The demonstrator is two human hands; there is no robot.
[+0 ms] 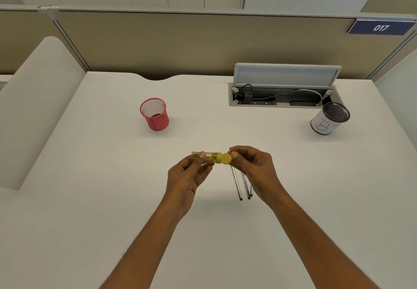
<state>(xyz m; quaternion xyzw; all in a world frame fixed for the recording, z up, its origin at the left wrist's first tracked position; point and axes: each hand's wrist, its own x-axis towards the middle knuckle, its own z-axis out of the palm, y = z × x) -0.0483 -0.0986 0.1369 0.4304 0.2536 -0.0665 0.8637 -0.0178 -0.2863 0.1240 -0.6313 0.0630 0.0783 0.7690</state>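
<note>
A small yellow translucent tube is held above the middle of the white desk. My left hand grips the tube's body between thumb and fingers. My right hand pinches the round yellow cap at the tube's right end. Whether the cap is on or off the tube, I cannot tell. Three dark pens lie on the desk under my right hand, partly hidden by it.
A red mesh cup stands at the back left. A black mesh cup with a white label marked B stands at the back right. An open cable tray with its lid up sits behind. Partition walls border the desk.
</note>
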